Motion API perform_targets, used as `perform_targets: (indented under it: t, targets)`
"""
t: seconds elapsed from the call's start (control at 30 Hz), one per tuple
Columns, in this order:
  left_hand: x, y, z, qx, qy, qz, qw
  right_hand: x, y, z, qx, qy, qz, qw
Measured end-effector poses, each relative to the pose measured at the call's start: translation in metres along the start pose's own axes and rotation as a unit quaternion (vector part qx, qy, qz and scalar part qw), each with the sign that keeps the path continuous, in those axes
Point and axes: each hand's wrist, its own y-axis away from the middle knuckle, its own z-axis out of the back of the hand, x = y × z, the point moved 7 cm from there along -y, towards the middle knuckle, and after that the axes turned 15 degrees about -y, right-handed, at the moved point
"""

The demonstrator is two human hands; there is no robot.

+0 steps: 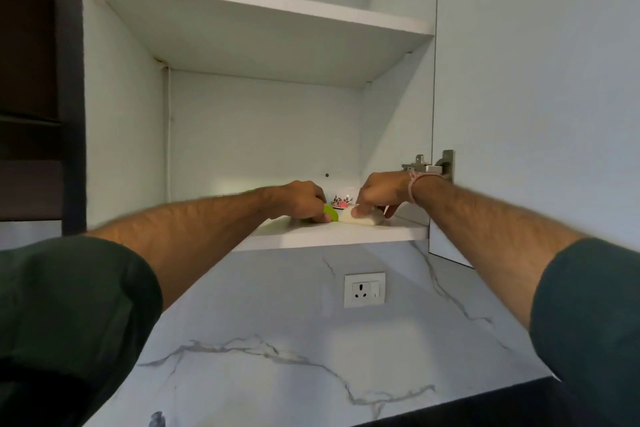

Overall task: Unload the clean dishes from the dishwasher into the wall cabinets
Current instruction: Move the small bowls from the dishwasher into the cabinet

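Cabinet shelf (pixel 329 236), green utensil (pixel 330 212) in left hand (pixel 299 199)

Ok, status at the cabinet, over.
Left hand grips green item. Right hand holds white item. Both on lower shelf. Floral glass close behind.

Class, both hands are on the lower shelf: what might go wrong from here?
The white item under the right hand lies near the front of the shelf; it may slip off.
The left hand, holding the green item, crowds the flowered glass behind; a knock might tip it.
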Motion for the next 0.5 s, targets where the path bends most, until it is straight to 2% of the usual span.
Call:
perform_targets:
  t: [0.17,0.27,0.5]
  targets:
    - [-0.008,-0.034,-0.008,0.020,-0.022,-0.018,0.999,-0.005,-0.031,0.000,0.044,0.187,-0.004,0.981]
    - [-0.016,-0.051,-0.011,0.015,-0.028,-0.022,0.999,-0.006,-0.049,0.000,0.053,0.257,0.001,0.965]
    - [-0.028,-0.076,-0.017,-0.009,-0.025,-0.023,0.999,-0.007,-0.064,-0.001,0.014,0.377,0.017,0.926]
